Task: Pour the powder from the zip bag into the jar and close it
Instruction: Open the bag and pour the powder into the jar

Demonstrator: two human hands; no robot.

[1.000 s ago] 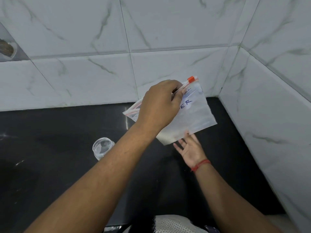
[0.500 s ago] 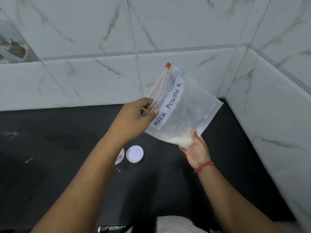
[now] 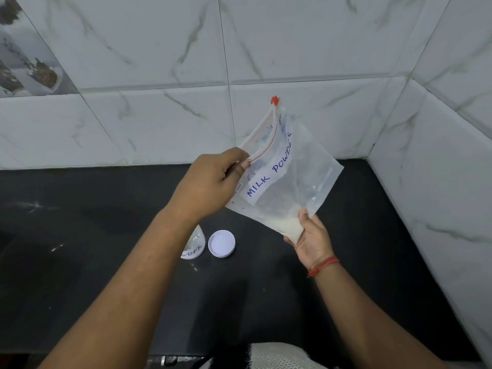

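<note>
Centre of frame, above a black countertop (image 3: 80, 262): clear zip bag (image 3: 300, 179) held up in the air by both hands, tilted so its zip edge runs from the left hand up toward a red slider (image 3: 274, 100) at the top. White label on the bag face reads "MILK POWDER" in blue ink. Left hand (image 3: 210, 182), centre of frame, fingers curled, pinching the zip edge at its lower end; the two zip lips look parted near the fingers. Right hand (image 3: 312, 239), lower right of centre, cups the bag's bottom corner from below, thumb up against the plastic, fingers wrapped under. White powder (image 3: 286, 225) gathered in that low corner, just above the right palm; the rest of the bag looks nearly clear. Red thread band (image 3: 323, 265) on the right wrist. On the counter below the bag, left of centre: the jar (image 3: 193, 245), clear, mostly hidden behind the left forearm, a strip of label ending "WDER" visible; whether it stands or lies I cannot tell. Just beside it to the right, apart from it, a white lid (image 3: 221, 243) lies flat on the counter. Marble-look wall tiles (image 3: 159, 49) fill the upper frame and right side.
</note>
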